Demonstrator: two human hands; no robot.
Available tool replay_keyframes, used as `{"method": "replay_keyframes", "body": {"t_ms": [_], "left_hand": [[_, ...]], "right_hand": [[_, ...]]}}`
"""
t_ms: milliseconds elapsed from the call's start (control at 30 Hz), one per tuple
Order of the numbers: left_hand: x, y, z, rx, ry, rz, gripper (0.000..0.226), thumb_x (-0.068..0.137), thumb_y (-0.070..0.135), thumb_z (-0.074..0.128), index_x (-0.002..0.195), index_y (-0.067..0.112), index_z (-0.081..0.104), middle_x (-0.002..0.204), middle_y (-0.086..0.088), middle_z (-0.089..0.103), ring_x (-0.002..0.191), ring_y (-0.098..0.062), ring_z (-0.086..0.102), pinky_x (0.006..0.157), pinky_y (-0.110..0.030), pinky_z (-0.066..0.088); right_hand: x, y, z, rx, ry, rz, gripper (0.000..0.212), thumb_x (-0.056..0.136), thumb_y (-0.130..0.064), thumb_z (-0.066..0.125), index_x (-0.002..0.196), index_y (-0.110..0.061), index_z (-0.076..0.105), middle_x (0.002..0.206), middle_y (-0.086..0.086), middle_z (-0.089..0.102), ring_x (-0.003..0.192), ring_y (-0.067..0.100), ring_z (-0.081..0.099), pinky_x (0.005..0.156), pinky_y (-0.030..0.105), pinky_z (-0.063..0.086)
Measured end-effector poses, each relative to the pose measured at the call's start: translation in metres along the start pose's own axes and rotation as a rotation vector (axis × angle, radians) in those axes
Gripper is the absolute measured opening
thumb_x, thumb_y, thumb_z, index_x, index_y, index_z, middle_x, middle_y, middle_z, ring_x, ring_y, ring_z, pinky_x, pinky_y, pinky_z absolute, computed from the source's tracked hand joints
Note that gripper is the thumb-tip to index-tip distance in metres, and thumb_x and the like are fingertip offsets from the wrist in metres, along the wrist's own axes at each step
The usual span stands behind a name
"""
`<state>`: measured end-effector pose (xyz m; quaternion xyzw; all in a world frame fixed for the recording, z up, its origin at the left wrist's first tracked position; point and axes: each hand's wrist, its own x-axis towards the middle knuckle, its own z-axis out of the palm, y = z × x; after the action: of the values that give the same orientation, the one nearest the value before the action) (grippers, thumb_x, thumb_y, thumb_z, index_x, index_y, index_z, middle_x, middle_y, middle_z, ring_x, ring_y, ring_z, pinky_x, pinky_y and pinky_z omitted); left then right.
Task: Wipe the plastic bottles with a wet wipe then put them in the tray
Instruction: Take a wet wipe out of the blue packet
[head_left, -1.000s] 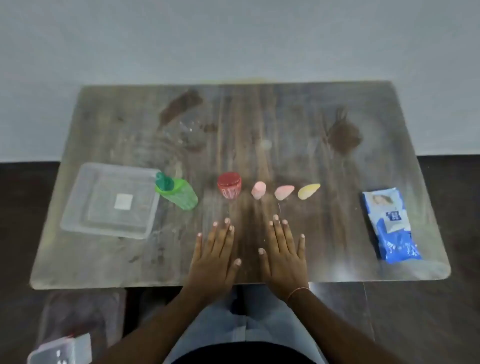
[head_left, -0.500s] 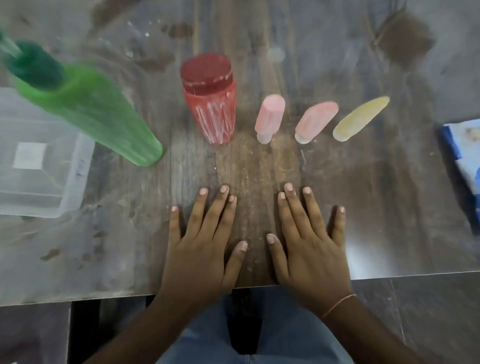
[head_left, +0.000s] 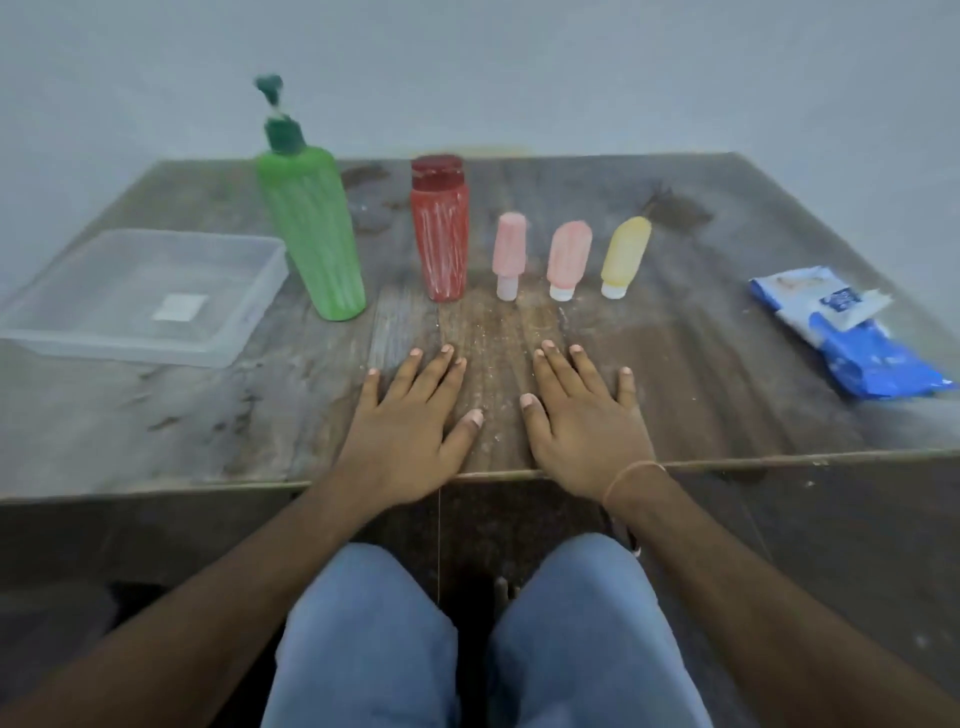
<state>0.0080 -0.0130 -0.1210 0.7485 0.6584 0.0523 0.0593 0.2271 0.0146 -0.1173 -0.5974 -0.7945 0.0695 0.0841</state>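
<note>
Only the view was changed, not the scene: the left hand and right hand were still laid flat, fingers straight, holding nothing; no bottle was wiped yet.

table: worn wood, matt, grain showing, scuffed and dusty with pale specks
tray: clear plastic, smooth, kinda frosted
green pump bottle: ribbed plastic, dull sheen
red bottle: plastic, streaky whitish marks
three small tubes: soft-looking matt plastic, pink and yellow
wipes pack: glossy crinkled plastic film
trousers: blue denim-like cloth
</note>
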Motion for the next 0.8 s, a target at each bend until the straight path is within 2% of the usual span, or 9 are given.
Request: {"method": "replay_keyframes", "body": {"t_ms": [133,300,433,533,600,700,800], "left_hand": [[-0.024,0.018,-0.004,-0.068,0.041,0.001,0.069,0.11,0.057,0.026,0.17,0.026,0.014,0.179,0.006,0.002,0.165,-0.02,-0.002,0.13,-0.06,0.003],[-0.038,0.053,-0.014,-0.167,0.17,0.123,0.066,0.11,0.051,0.034,0.17,0.029,0.017,0.179,0.006,0.007,0.165,-0.02,-0.004,0.131,-0.055,0.002],[-0.024,0.086,-0.02,-0.243,0.2,0.254,0.07,0.108,0.052,0.038,0.17,0.028,0.017,0.178,0.006,0.012,0.165,-0.021,-0.001,0.133,-0.056,0.01],[-0.001,0.118,-0.021,-0.285,0.197,0.387,0.072,0.107,0.051,0.044,0.17,0.026,0.018,0.177,0.007,0.015,0.165,-0.017,0.002,0.133,-0.05,0.013],[0.015,0.143,-0.019,-0.304,0.199,0.464,0.074,0.105,0.053,0.046,0.169,0.025,0.021,0.176,0.006,0.019,0.165,-0.017,0.007,0.134,-0.047,0.015],[0.043,0.185,-0.011,-0.323,0.14,0.509,0.079,0.101,0.06,0.042,0.169,0.028,0.02,0.176,0.008,0.019,0.164,-0.017,0.01,0.131,-0.051,0.022],[0.073,0.224,-0.003,-0.348,0.106,0.54,0.08,0.1,0.062,0.044,0.168,0.029,0.019,0.176,0.009,0.018,0.164,-0.016,0.01,0.13,-0.056,0.023]], "right_hand": [[-0.026,0.002,-0.007,0.111,0.082,0.007,0.063,0.11,-0.046,0.027,0.168,-0.02,0.022,0.176,-0.006,0.02,0.163,0.018,0.011,0.129,0.063,0.012],[-0.07,0.032,-0.032,0.113,0.202,-0.039,0.059,0.11,-0.046,0.035,0.165,-0.027,0.027,0.172,-0.011,0.027,0.162,0.013,0.014,0.13,0.058,0.013],[-0.091,0.08,-0.059,0.029,0.298,0.011,0.053,0.107,-0.045,0.037,0.157,-0.029,0.041,0.161,-0.009,0.042,0.154,0.018,0.033,0.125,0.059,0.029],[-0.092,0.129,-0.081,-0.052,0.343,0.072,0.053,0.101,-0.047,0.035,0.145,-0.026,0.054,0.146,-0.005,0.057,0.137,0.024,0.052,0.111,0.056,0.045],[-0.091,0.161,-0.096,-0.059,0.38,0.145,0.045,0.099,-0.039,0.045,0.136,-0.021,0.063,0.135,0.002,0.065,0.123,0.032,0.06,0.102,0.052,0.05],[-0.086,0.204,-0.115,-0.017,0.442,0.329,0.031,0.099,-0.026,0.059,0.126,-0.02,0.072,0.128,0.004,0.067,0.118,0.036,0.056,0.095,0.05,0.053],[-0.074,0.246,-0.127,0.02,0.426,0.427,0.029,0.102,-0.027,0.057,0.127,-0.023,0.072,0.131,0.001,0.065,0.12,0.033,0.053,0.098,0.047,0.05]]}}
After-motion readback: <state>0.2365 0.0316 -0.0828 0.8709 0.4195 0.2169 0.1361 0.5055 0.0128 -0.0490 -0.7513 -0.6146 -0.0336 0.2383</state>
